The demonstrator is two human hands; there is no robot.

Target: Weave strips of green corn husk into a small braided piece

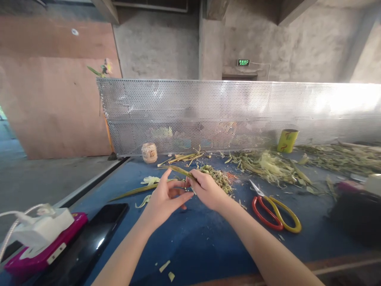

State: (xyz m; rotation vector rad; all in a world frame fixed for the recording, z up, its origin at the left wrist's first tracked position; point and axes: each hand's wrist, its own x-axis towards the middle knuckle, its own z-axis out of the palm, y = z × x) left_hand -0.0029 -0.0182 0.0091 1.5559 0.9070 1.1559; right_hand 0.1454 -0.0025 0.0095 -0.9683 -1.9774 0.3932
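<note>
My right hand (206, 188) is closed round one end of a long, narrow greenish-brown dried leaf (178, 170). The leaf points left across the top of my left hand (165, 198), close to its index fingertip. That left hand has its thumb and fingers apart, some of them bent, and no object shows in its grasp. Behind the hands a second long leaf (133, 192) lies on the blue table (190, 254), beside pale curled scraps (150, 180). A heap of chopped plant bits (218, 178) sits just beyond my right hand.
Scissors (275, 210) with red and yellow handles lie partly open at right. Dried leaves (268, 167) and a yellow-green can (287, 141) stand behind. A jar (149, 153) is at back left, a phone (89, 242) and power strip (47, 246) at front left. A perforated metal screen (190, 99) borders the table.
</note>
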